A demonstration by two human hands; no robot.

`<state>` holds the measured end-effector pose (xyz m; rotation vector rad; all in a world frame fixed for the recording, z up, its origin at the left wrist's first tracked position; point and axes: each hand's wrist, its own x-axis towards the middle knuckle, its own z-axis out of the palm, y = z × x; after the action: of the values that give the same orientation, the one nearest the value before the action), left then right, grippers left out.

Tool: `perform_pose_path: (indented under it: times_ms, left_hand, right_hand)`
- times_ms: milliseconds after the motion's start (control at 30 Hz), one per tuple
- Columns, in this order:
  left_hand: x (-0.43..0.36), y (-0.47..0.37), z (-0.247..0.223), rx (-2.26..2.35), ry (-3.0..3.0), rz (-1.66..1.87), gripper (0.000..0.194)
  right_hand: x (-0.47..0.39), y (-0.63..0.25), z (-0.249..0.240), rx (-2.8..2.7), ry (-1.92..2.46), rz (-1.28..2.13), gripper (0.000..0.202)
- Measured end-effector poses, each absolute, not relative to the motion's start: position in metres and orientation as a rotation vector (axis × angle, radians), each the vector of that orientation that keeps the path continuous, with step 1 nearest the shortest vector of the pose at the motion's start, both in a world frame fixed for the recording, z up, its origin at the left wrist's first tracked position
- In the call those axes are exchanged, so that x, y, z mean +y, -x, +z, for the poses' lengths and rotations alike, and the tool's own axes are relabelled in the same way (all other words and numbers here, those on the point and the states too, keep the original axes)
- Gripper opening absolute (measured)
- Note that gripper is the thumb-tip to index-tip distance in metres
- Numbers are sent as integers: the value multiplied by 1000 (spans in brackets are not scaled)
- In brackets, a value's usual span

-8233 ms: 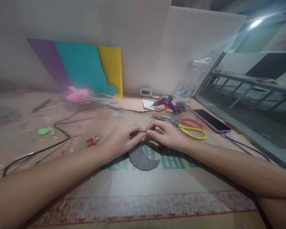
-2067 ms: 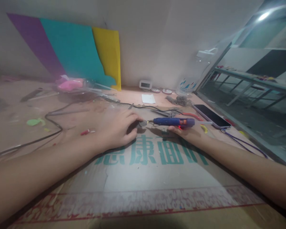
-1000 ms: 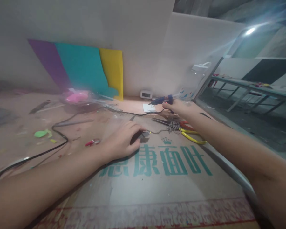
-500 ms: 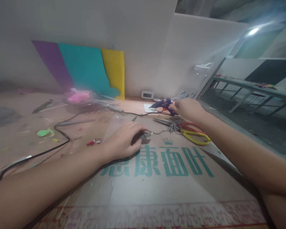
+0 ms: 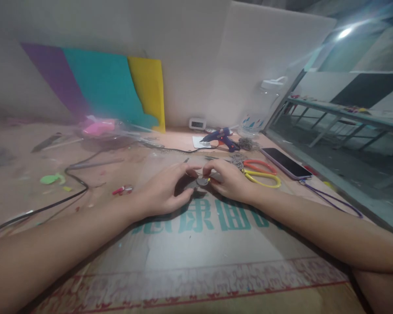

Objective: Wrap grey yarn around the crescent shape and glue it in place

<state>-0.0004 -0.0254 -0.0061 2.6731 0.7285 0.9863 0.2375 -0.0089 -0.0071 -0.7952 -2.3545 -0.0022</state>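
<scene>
A small grey round piece (image 5: 202, 180) with a yellow spot sits between my hands, just above the printed cardboard (image 5: 170, 257). My right hand (image 5: 231, 181) has its thumb and fingers closed at the right edge of this piece. My left hand (image 5: 167, 187) is on the other side, its fingers curved and the thumb apart from them. Its fingertips are close to the piece; whether they touch it is hard to see. Grey yarn (image 5: 237, 160) lies bunched behind my right hand, beside scissors with red and yellow handles (image 5: 263, 178).
A blue glue gun (image 5: 221, 137) rests at the back by a white digital timer (image 5: 197, 124). A clear bottle (image 5: 265, 104) and a phone (image 5: 286, 163) are on the right. Coloured sheets (image 5: 101, 83) lean on the wall. A black cable (image 5: 75, 194) crosses the left side.
My right hand has let go of the glue gun and come back to the small grey piece beside my left hand. The glue gun stays at the back. The view has shifted slightly.
</scene>
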Motion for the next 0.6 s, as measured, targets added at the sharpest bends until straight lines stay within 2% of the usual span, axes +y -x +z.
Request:
perform_pose_path:
  times_ms: [367,600]
  left_hand:
    - [-28,-1,-6,703,-2700,1000,46]
    - [-27,0,-5,757,-2766,998,44]
  right_hand:
    - [-12,-239,-3,-2355,509,-72,15]
    - [-14,-239,-1,-2349,479,-64,15]
